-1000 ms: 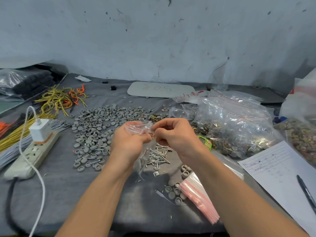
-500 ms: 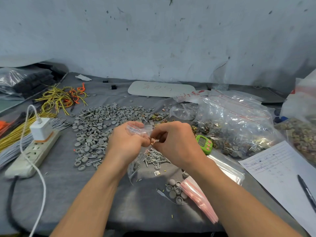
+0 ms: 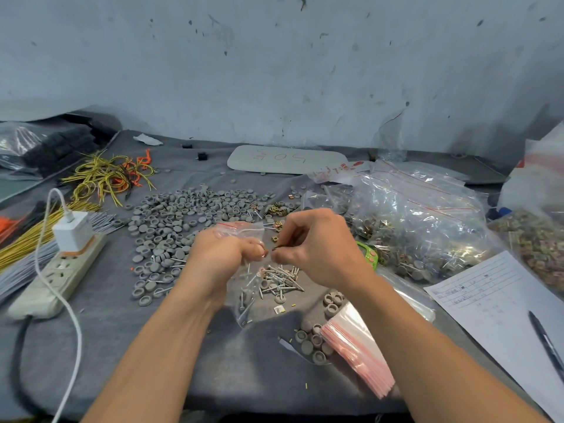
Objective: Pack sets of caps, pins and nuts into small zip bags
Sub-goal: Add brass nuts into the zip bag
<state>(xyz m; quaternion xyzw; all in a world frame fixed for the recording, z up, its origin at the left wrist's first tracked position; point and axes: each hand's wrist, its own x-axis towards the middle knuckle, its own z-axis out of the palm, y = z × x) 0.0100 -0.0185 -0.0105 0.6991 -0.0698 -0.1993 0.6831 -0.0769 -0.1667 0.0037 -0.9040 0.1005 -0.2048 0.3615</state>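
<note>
Head view: you're looking down both forearms onto a grey desk (image 3: 122, 346) crowded with parts.
Empty bags: nearest you, right of centre, a stack of flat zip bags (image 3: 357, 346) with pink strips lies on the desk, with a few grey caps (image 3: 314, 343) just beside its left edge.
Paper: at the right edge, a ruled sheet (image 3: 494, 303) with a pen (image 3: 546, 343) lying on it.
Left hand: your left hand (image 3: 219, 257) grips a small zip bag (image 3: 241, 230) at its mouth. The red-lined top sticks up above the knuckles, and the body hangs below with pins showing inside.
Right hand: your right hand (image 3: 317, 248) pinches a small piece (image 3: 276, 247) right at the bag mouth. It's too small to tell whether it's a nut. The two hands meet almost fingertip to fingertip.
Pins: a loose heap of pins (image 3: 280, 282) lies on the desk just beneath the hands.
Timer: a green timer (image 3: 369, 254) peeks out behind your right wrist.
Cap spread: a wide scatter of loose caps (image 3: 183, 215) lies beyond your left hand.
Nuts: a small brassy pile of nuts (image 3: 277, 209) sits just past your right hand.
Filled bags: a big clear sack of packed sets (image 3: 421, 227) sits to the right.
Left edge: a power strip (image 3: 58, 276) with a white charger (image 3: 73, 233) plugged in, and yellow wires (image 3: 106, 175) beyond it.
Far: a pale board (image 3: 287, 160) with writing lies by the wall.
</note>
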